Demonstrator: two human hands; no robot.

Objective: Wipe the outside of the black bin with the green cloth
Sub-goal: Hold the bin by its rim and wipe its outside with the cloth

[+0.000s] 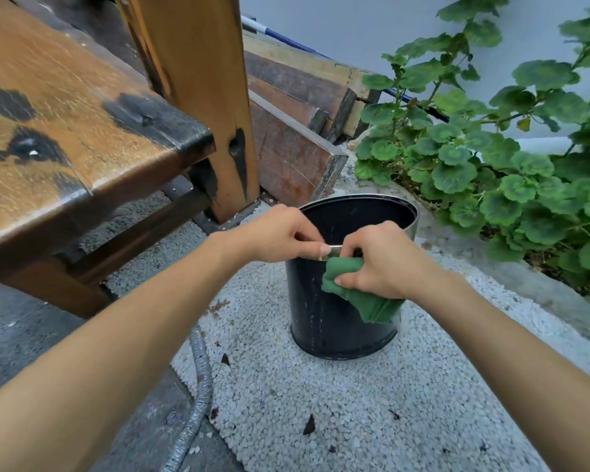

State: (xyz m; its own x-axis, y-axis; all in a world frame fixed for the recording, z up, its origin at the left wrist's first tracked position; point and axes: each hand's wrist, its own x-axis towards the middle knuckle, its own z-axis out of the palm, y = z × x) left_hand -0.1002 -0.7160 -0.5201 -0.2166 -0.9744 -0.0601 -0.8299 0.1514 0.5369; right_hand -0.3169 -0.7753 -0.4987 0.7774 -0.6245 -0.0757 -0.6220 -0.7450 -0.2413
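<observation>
Left grip (280, 233): arm reaches in from lower left, wrist straight, knuckles up. It pinches the near rim of the black bin (321, 318), thumb flat along the outside of the rim. The fingers look curled over into the opening, but the knuckles hide them, so I'm not sure.

Right grip (385, 260): arm comes in from lower right, wrist bent slightly inward. Fingers are closed round a bunched green cloth (372, 304) and hold it against the bin's outer wall just under the rim. The loose end of the cloth hangs down the wall to the right. The two grips are nearly touching at the rim.

The bin stands upright on the pebbled ground (321, 420), mouth open.

Edges and room:
- Wooden bench (82, 114) and its post (198, 97) are to the left and behind, near the bin but apart from it.
- Stacked planks (293, 155) lie behind the bin, against the wall (355, 28).
- A leafy plant (491, 172) stands behind and to the right, past a concrete strip.
- A corrugated hose (200, 386) runs along the pebble edge at near left.
- Open pebble surface lies in front of the bin and to its right.
</observation>
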